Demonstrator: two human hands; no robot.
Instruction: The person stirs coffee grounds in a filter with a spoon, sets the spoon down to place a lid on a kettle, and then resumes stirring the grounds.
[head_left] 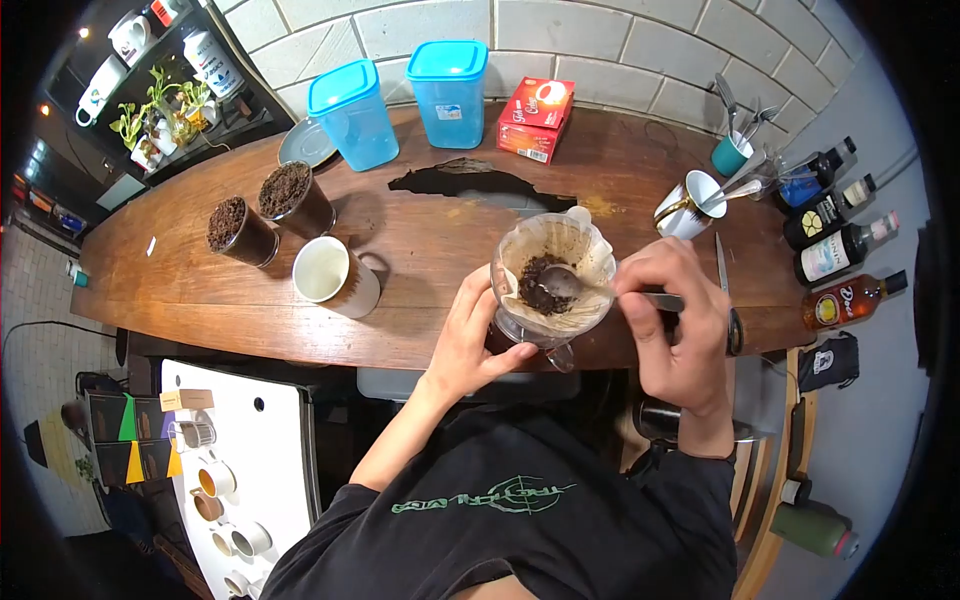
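My left hand (462, 338) grips the side of a clear coffee dripper (512, 328) near the table's front edge. Inside it sits a pale paper filter (596, 262) with dark, wet-looking coffee grounds (541, 298) at the bottom. A metal spoon (563, 283) dips into the filter, its bowl over the grounds. Closed around the spoon's handle is my right hand (682, 325), just right of the dripper. What supports the dripper from below is mostly hidden.
Left on the wooden table (430, 320) stand a white mug (352, 290) and two soil-filled glasses (298, 205) (245, 235). Behind are blue-lidded containers (447, 105) and a red box (536, 118). At right are a cup (683, 212), a knife (722, 262) and several bottles (832, 252).
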